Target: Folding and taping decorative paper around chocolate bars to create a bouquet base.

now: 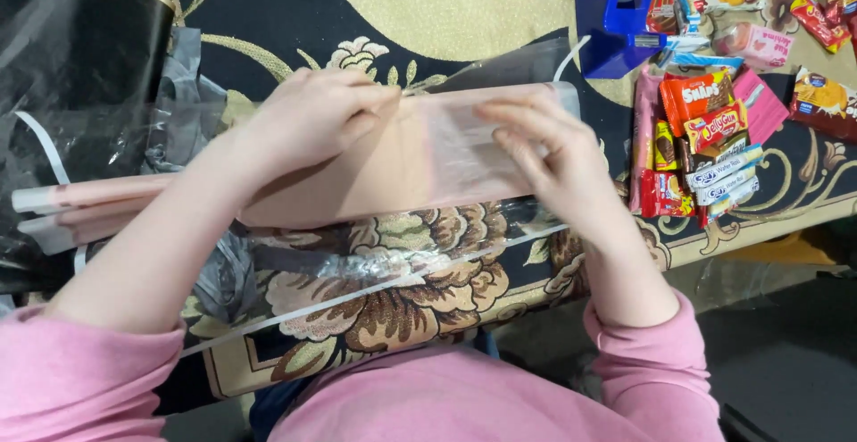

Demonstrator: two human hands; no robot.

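Far on your left lies a crinkly pile of dark plastic wrap point(80, 76). It sits off to the side, so it does not get in your way. Just below it, a few rolled pink sheets point(85, 196) poke out, close enough to grab.

Your left hand point(312, 116) rests on top of the pink paper point(393, 161). Your fingers are close together and curled a bit, pressing down on the top edge. That looks like it keeps the paper from sliding.

The pink paper lies flat in the middle of the flowery cloth point(402, 290), right in front of you. A clear plastic sheet point(482, 147) covers its right part and hangs down toward you too.

Your right hand point(553, 161) lies on that clear sheet. Your fingers are spread a little and pressed flat, as if to hold the plastic smooth on the paper.

Next comes a blue tape holder point(611, 22), standing up near the top. On the far right is a heap of snack packets point(714, 138), bunched together, just beside your right hand.
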